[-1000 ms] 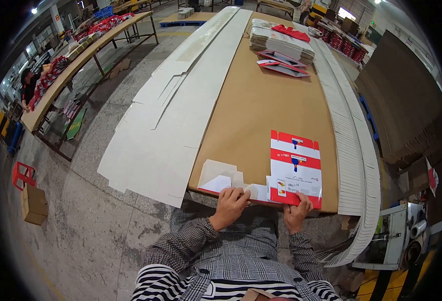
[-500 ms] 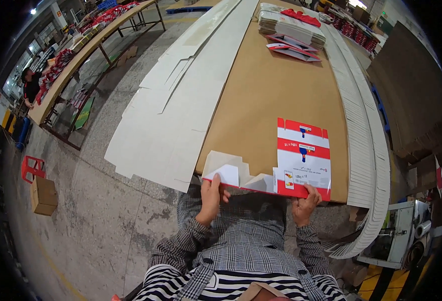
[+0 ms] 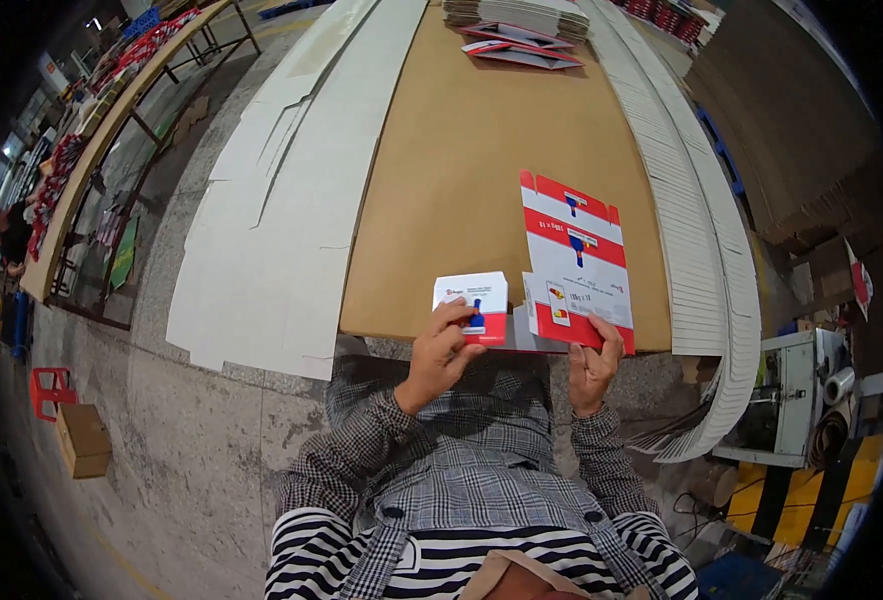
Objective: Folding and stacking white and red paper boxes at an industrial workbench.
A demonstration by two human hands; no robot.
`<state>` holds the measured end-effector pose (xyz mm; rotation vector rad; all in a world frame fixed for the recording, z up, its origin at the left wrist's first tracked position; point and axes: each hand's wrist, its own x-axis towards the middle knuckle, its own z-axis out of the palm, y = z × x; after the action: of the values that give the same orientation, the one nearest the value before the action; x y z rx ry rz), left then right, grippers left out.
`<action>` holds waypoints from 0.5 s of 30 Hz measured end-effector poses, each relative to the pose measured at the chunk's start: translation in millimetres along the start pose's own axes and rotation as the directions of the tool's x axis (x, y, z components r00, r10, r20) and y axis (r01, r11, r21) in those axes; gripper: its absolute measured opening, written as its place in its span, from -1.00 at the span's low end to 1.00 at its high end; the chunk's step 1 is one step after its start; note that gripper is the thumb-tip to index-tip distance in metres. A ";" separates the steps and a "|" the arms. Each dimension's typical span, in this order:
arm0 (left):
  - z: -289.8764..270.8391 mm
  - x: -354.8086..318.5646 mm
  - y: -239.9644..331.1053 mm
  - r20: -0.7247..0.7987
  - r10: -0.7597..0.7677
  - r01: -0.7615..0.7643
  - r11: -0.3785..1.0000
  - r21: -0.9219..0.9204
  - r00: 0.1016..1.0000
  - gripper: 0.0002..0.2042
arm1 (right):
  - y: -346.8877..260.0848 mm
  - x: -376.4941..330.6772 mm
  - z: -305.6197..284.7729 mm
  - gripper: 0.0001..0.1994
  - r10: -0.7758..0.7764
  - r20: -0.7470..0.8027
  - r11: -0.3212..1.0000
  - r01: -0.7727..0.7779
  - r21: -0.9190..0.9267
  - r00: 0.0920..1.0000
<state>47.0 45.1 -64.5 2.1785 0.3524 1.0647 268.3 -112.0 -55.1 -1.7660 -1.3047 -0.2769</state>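
A red and white printed cardboard carton blank (image 3: 579, 262) lies at the near edge of the brown board (image 3: 461, 170). Its large right panel rests flat, with blue pictures facing up. The left end panel (image 3: 469, 287) is turned over, so that its printed face shows. My left hand (image 3: 439, 357) is closed on this left panel, fingers on top of the print. My right hand (image 3: 595, 368) pinches the near edge of the large panel, with fingers over it. A narrow grey-white strip of the carton shows between the two panels.
Folded red and white cartons (image 3: 521, 48) are stacked at the board's far end. White cardboard sheets (image 3: 261, 220) flank the board's left, overlapping white strips (image 3: 696, 270) its right. Brown cardboard (image 3: 776, 130) stands right. A red stool (image 3: 51, 392) and box (image 3: 84, 440) sit far left.
My left hand has turned the left panel over, from its plain inner side to its printed face. My right hand keeps hold of the near edge. The whole view has shifted.
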 end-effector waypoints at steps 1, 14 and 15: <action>8.3 -4.9 5.5 -0.155 -0.209 0.180 0.967 -0.183 0.966 -0.69 | -1.9 3.1 2.7 -0.61 -0.012 -0.004 0.998 0.011 -0.064 1.000; 19.4 5.8 7.4 -0.075 -0.273 0.280 0.952 0.121 0.959 -0.74 | 26.3 -20.6 12.4 -0.60 -0.114 0.083 0.966 0.130 -0.223 0.990; 20.6 5.2 7.3 -0.075 -0.291 0.299 0.945 0.133 0.954 -0.73 | 27.0 -21.1 13.2 -0.60 -0.107 0.084 0.967 0.123 -0.222 0.991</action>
<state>65.9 32.9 -65.5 2.1361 0.7764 0.9550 278.4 -116.9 -90.0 -1.9076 -1.4780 -0.4467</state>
